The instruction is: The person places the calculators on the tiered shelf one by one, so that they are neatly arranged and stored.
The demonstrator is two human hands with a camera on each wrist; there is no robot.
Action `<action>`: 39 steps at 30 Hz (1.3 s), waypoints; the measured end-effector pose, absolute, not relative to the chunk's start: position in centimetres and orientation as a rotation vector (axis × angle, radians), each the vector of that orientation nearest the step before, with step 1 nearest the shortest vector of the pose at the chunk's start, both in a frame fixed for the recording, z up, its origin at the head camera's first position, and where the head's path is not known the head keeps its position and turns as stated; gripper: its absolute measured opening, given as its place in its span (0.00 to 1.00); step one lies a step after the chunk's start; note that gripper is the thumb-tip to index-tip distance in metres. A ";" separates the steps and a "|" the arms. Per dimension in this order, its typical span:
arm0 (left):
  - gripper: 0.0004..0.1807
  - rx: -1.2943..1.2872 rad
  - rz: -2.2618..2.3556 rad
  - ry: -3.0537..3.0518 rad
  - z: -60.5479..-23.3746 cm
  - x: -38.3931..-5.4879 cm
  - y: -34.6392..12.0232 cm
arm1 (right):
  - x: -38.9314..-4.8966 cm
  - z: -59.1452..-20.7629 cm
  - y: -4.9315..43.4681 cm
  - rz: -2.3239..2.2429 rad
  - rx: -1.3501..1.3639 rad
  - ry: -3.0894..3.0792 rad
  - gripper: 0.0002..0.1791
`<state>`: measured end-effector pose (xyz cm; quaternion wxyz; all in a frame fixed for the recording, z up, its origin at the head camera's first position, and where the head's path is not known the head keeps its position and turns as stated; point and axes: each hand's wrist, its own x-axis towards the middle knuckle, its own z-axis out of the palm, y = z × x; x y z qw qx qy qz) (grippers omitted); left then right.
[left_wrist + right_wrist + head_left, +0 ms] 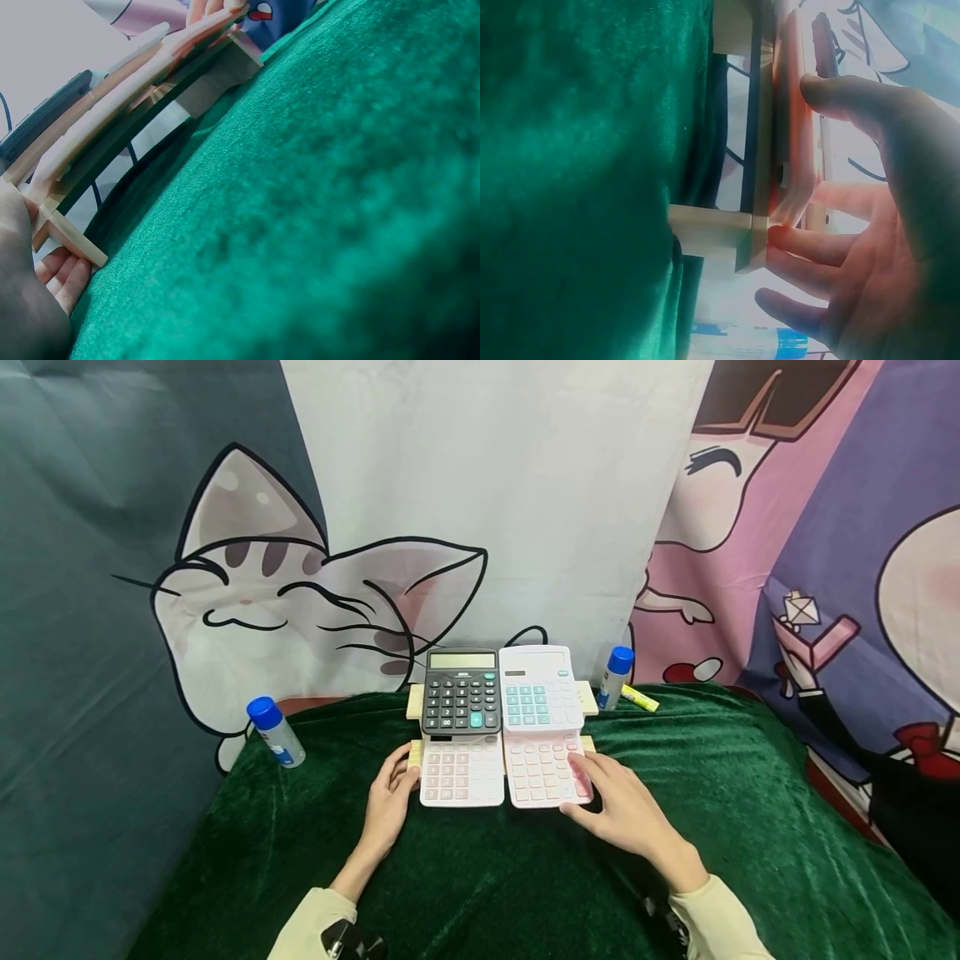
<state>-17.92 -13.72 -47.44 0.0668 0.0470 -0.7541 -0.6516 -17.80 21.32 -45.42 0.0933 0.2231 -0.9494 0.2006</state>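
A light wooden rack [415,703] carries two rows of calculators. In the back row are a black calculator [461,690] and a white calculator with teal keys [542,688]. Below them lie a white calculator with pale pink keys [462,771], at left, and a pink calculator [546,770], at right. My left hand [387,799] grips the rack's left end, fingers partly hidden behind the wood in the left wrist view. With thumb on the near edge and fingers at the right side, my right hand [626,804] holds the pink calculator by its lower right corner.
Dark green velvet cloth [480,877] covers the table. A blue-capped bottle [277,732] stands at left, another blue-capped bottle [615,678] right of the rack, beside a yellow-green tube [640,698]. A cartoon-printed curtain [495,485] hangs close behind.
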 end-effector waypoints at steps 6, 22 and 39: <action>0.25 0.136 -1.960 -2.278 -47.4 -17.9 -13.7 | -17.8 -45.7 21.1 0.609 0.651 -2.834 0.43; 0.27 0.152 -1.892 -2.309 -47.3 -17.7 -13.6 | -17.9 -46.0 21.2 0.632 0.673 -2.817 0.43; 0.27 0.159 -1.871 -2.292 -50.9 -19.5 -14.2 | -17.9 -46.4 21.4 0.630 0.687 -2.794 0.43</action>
